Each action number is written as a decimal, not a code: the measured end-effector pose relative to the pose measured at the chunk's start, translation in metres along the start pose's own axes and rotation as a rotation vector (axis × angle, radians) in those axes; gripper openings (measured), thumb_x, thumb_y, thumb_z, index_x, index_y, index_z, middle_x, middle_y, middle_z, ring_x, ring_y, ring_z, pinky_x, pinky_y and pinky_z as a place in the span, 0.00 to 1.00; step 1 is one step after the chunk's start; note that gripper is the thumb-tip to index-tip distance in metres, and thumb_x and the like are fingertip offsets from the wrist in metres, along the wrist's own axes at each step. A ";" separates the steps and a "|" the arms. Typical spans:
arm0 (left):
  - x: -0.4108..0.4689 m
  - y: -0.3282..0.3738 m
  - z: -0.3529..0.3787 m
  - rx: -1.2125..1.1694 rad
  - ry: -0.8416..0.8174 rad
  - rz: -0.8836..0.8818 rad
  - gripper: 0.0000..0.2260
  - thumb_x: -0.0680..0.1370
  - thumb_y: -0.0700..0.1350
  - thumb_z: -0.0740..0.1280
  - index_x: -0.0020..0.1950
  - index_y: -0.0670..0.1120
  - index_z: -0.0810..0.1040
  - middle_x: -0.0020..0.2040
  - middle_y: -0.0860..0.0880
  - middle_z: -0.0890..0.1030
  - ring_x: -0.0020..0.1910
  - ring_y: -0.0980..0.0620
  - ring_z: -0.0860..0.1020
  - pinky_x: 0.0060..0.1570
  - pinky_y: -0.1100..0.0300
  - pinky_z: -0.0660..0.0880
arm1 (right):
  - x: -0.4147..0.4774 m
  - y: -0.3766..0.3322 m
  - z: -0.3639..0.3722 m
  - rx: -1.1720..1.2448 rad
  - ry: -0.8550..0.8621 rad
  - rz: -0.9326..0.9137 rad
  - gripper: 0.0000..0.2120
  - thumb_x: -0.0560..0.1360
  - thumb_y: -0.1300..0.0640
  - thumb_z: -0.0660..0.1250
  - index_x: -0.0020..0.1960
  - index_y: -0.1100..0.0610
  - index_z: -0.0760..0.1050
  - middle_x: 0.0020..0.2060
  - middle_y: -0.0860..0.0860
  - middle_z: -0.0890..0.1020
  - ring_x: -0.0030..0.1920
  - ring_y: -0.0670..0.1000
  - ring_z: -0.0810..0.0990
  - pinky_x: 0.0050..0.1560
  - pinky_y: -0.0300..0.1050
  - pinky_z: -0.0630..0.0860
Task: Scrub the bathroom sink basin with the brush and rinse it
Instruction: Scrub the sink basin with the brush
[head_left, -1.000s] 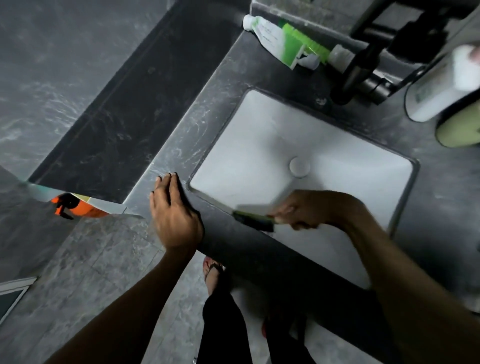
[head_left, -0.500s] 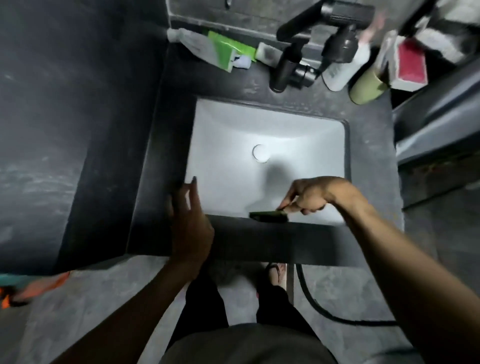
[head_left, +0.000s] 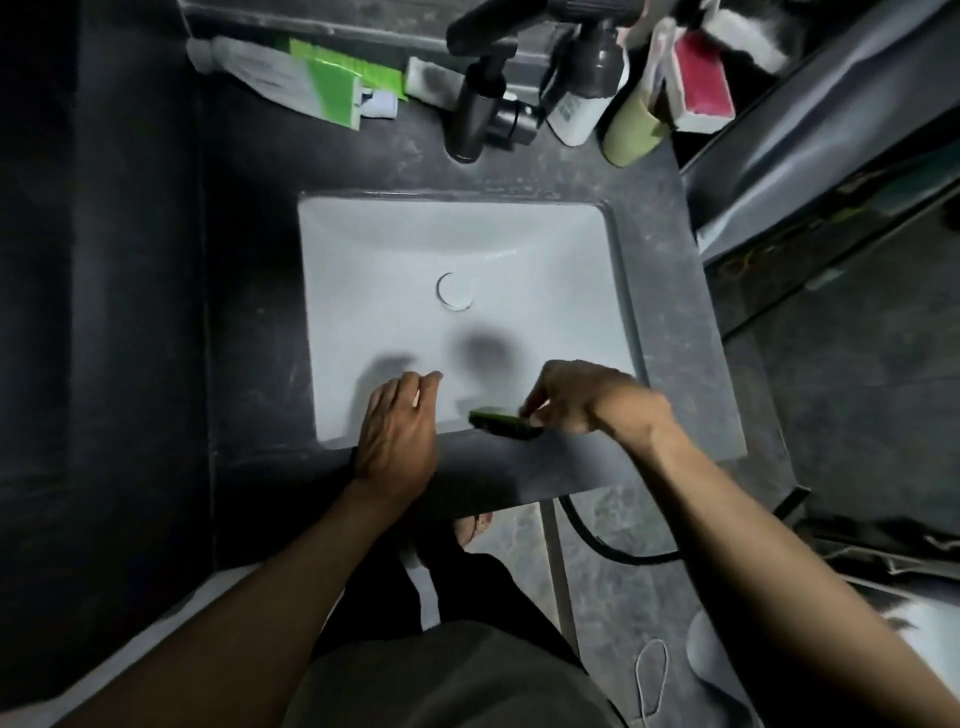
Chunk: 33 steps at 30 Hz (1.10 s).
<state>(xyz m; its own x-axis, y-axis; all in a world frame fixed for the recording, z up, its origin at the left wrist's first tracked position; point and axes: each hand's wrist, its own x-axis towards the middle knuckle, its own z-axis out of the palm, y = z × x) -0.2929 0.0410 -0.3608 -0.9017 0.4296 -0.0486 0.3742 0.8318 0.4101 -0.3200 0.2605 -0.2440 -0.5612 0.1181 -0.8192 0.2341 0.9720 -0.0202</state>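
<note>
Fingers of the right hand (head_left: 582, 402) grip a green brush (head_left: 503, 424) against the near wall of the white sink basin (head_left: 395, 249). The left hand (head_left: 397, 431) rests relaxed on the basin's near rim, fingers loosely curled and empty. Behind the basin stands a black faucet (head_left: 480, 111).

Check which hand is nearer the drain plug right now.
Left, by a small margin. The left hand sits at the basin's near edge, below-left of the drain plug; the right hand, holding the brush, is below-right.
</note>
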 end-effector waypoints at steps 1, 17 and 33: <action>0.002 0.000 0.000 0.013 -0.006 0.017 0.27 0.70 0.31 0.58 0.70 0.39 0.74 0.56 0.41 0.78 0.54 0.40 0.76 0.62 0.47 0.73 | 0.001 -0.007 0.004 0.002 0.018 -0.017 0.13 0.73 0.54 0.69 0.55 0.41 0.83 0.44 0.41 0.83 0.46 0.49 0.81 0.49 0.44 0.79; 0.010 0.005 0.009 0.037 -0.072 0.066 0.23 0.73 0.32 0.61 0.67 0.41 0.76 0.59 0.40 0.78 0.57 0.37 0.76 0.63 0.43 0.73 | -0.003 0.089 -0.009 0.088 -0.036 0.137 0.15 0.69 0.54 0.69 0.55 0.48 0.84 0.42 0.44 0.85 0.42 0.51 0.84 0.42 0.40 0.77; 0.014 0.000 0.013 0.022 -0.063 0.139 0.22 0.72 0.37 0.57 0.63 0.44 0.78 0.52 0.44 0.77 0.48 0.39 0.76 0.53 0.45 0.74 | -0.030 0.118 -0.025 0.080 0.093 0.432 0.21 0.66 0.38 0.65 0.45 0.55 0.79 0.41 0.51 0.84 0.44 0.54 0.82 0.52 0.52 0.80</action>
<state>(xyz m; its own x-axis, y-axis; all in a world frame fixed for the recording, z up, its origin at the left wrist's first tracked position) -0.3026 0.0514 -0.3738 -0.8260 0.5615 -0.0499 0.4996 0.7702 0.3964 -0.2958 0.3763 -0.2073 -0.4664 0.5309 -0.7075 0.5216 0.8111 0.2648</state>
